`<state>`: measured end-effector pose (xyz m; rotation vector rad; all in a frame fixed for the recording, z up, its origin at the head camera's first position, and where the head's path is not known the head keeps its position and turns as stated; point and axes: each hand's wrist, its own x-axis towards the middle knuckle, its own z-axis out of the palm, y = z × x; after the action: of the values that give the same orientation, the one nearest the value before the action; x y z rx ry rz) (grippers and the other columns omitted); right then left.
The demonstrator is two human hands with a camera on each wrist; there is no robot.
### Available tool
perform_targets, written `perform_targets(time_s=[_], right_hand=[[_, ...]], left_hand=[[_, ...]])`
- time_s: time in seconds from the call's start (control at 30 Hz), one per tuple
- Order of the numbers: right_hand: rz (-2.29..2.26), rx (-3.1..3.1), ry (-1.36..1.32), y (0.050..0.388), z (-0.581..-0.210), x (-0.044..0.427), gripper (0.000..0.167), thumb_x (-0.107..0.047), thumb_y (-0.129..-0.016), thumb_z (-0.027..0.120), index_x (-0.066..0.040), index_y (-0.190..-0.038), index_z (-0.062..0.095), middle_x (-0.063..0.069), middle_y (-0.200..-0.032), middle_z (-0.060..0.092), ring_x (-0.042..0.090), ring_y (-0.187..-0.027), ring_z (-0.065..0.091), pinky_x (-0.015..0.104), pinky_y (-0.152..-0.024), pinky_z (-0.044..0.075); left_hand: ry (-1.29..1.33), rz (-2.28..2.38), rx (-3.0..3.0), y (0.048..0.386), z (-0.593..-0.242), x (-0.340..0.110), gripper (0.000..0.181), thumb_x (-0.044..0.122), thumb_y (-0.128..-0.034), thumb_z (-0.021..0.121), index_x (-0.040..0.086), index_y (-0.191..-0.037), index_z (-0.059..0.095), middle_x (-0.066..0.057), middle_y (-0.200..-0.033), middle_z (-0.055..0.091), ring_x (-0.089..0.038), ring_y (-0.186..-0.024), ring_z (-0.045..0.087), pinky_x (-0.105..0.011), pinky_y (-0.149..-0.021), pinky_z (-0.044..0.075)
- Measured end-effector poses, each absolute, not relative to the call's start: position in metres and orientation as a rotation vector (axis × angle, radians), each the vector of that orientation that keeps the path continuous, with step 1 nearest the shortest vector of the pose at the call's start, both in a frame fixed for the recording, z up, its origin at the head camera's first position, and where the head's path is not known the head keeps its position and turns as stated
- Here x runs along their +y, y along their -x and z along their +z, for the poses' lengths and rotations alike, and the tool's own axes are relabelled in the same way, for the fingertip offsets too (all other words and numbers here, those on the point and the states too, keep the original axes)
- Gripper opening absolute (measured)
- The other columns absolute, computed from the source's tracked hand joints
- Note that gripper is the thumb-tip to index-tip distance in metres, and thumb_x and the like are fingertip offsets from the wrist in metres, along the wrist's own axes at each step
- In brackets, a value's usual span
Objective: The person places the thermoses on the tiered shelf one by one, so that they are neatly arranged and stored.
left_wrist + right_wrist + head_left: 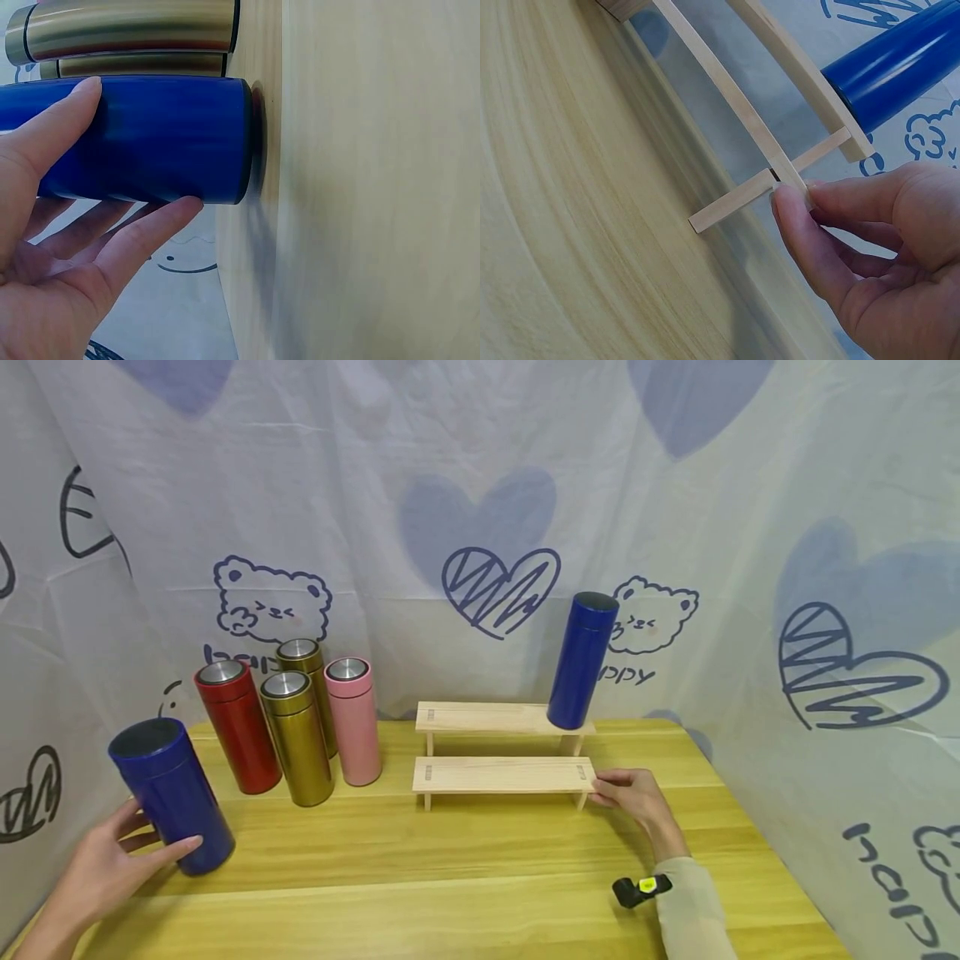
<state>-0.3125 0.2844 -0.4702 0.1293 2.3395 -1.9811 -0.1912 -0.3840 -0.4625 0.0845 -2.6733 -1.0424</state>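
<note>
At the front left, my left hand [105, 864] holds a blue thermos bottle [183, 802], its thumb on one side and the fingers around the other. The left wrist view shows the bottle's [165, 139] dark base at the tabletop; whether it touches cannot be told. My right hand [637, 797] pinches the right end of the lower board of a two-step wooden shelf [502, 774] between thumb and fingers, also plain in the right wrist view at the board's end [784, 165]. Another blue thermos bottle [581, 664] stands on the right end of the upper step.
Left of the shelf stand a red thermos [238, 735], two gold thermoses [300, 747] and a pink thermos [356, 727], close together. They rest on a yellowish wooden table [450, 868]. A printed cloth [360, 485] hangs behind and at both sides.
</note>
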Motion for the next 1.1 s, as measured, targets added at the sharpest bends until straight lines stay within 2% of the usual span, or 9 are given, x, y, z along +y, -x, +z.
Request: perform_targets(time_s=[0.07,0.13,0.2,0.23,0.3,0.37,0.67,0.9,1.1], right_hand=[[-1.985,2.338,-0.130,0.313,-0.470,0.284,0.039,0.010,-0.097,0.061,0.024,-0.132,0.053,0.006,-0.094,0.074,0.010,-0.077,0.075,0.024,-0.077,0.064],[-1.984,2.337,-0.130,0.313,-0.470,0.284,0.039,0.010,-0.097,0.061,0.024,-0.132,0.053,0.007,-0.094,0.074,0.010,-0.077,0.075,0.024,-0.077,0.065],[-1.984,2.338,-0.131,0.313,-0.471,0.285,0.038,0.010,-0.097,0.061,0.024,-0.132,0.054,0.007,-0.095,0.074,0.010,-0.078,0.076,0.025,-0.078,0.065],[-1.983,2.338,-0.130,0.313,-0.471,0.285,0.038,0.010,-0.097,0.061,0.024,-0.132,0.053,0.007,-0.095,0.074,0.010,-0.078,0.076,0.025,-0.078,0.065],[-1.986,2.338,-0.128,0.314,-0.472,0.285,0.038,0.010,-0.097,0.061,0.024,-0.132,0.054,0.007,-0.095,0.074,0.010,-0.078,0.076,0.025,-0.078,0.065],[-1.989,2.335,-0.122,0.314,-0.472,0.285,0.038,0.010,-0.097,0.061,0.025,-0.132,0.053,0.007,-0.094,0.074,0.010,-0.078,0.076,0.024,-0.078,0.065],[-2.000,2.328,-0.117,0.313,-0.470,0.284,0.039,0.010,-0.097,0.061,0.025,-0.131,0.053,0.007,-0.094,0.074,0.010,-0.077,0.076,0.025,-0.077,0.065],[-2.087,2.280,-0.019,0.311,-0.471,0.288,0.034,0.009,-0.093,0.067,0.025,-0.123,0.060,0.016,-0.098,0.076,0.012,-0.076,0.076,0.024,-0.076,0.065],[-2.073,2.285,-0.015,0.310,-0.469,0.288,0.035,0.009,-0.094,0.066,0.026,-0.124,0.058,0.012,-0.095,0.076,0.012,-0.077,0.076,0.023,-0.075,0.065]], left_hand=[[-0.086,-1.034,-2.681,0.192,-0.462,-0.383,0.095,0.031,-0.0867,0.085,-0.016,-0.151,0.033,-0.047,-0.131,0.053,-0.051,-0.099,0.066,-0.017,-0.060,0.056],[-0.078,-1.034,-2.681,0.192,-0.462,-0.382,0.095,0.031,-0.0866,0.085,-0.016,-0.151,0.033,-0.047,-0.132,0.053,-0.053,-0.100,0.066,-0.016,-0.061,0.055],[-0.064,-1.044,-2.676,0.192,-0.461,-0.381,0.094,0.030,-0.0864,0.085,-0.015,-0.151,0.034,-0.047,-0.132,0.053,-0.029,-0.094,0.071,-0.016,-0.062,0.056],[-0.057,-1.050,-2.672,0.191,-0.461,-0.380,0.094,0.030,-0.0863,0.085,-0.015,-0.151,0.034,-0.047,-0.132,0.053,-0.014,-0.090,0.070,-0.015,-0.062,0.056],[-0.038,-1.071,-2.658,0.190,-0.459,-0.379,0.092,0.028,-0.0862,0.086,-0.014,-0.151,0.036,-0.046,-0.131,0.054,0.011,-0.085,0.059,-0.014,-0.063,0.055],[-0.020,-1.090,-2.646,0.189,-0.458,-0.376,0.090,0.026,-0.0860,0.086,-0.013,-0.151,0.037,-0.046,-0.130,0.055,0.025,-0.084,0.044,-0.012,-0.064,0.054],[0.050,-1.130,-2.605,0.188,-0.452,-0.362,0.084,0.017,-0.0827,0.088,-0.014,-0.146,0.042,-0.045,-0.128,0.057,0.025,-0.086,0.046,-0.005,-0.067,0.050],[0.051,-1.129,-2.631,0.190,-0.445,-0.356,0.089,0.024,-0.0843,0.087,-0.013,-0.149,0.040,-0.043,-0.132,0.057,0.027,-0.088,0.045,-0.005,-0.068,0.050],[0.069,-1.133,-2.636,0.190,-0.442,-0.351,0.086,0.023,-0.0835,0.088,-0.012,-0.148,0.042,-0.041,-0.131,0.059,0.025,-0.089,0.047,-0.006,-0.069,0.051]])
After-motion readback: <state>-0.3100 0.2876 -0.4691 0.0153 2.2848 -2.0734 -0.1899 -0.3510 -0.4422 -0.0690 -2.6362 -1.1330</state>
